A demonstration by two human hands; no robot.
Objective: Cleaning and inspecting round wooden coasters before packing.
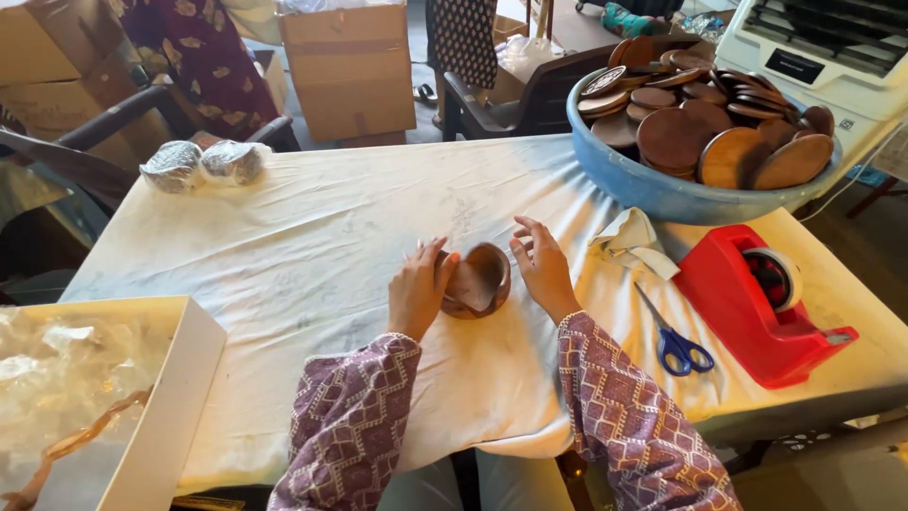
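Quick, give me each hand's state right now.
Left hand: open, fingers resting against the brown wooden bowl.
Right hand: open, fingers curved beside the bowl; contact cannot be told.

Brown cardboard boxes (350,66) are standing behind the table; an open white box (165,397) is sitting lower left; two wrapped bundles (203,163) are lying upper left.

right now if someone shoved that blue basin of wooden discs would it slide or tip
The blue basin probably feels heavy: wooden discs are heaped above its rim. It sits on a loose white cloth, so a push would likely drag and bunch the cloth rather than slide cleanly. The top discs lie tilted and loose, so they may slip off.
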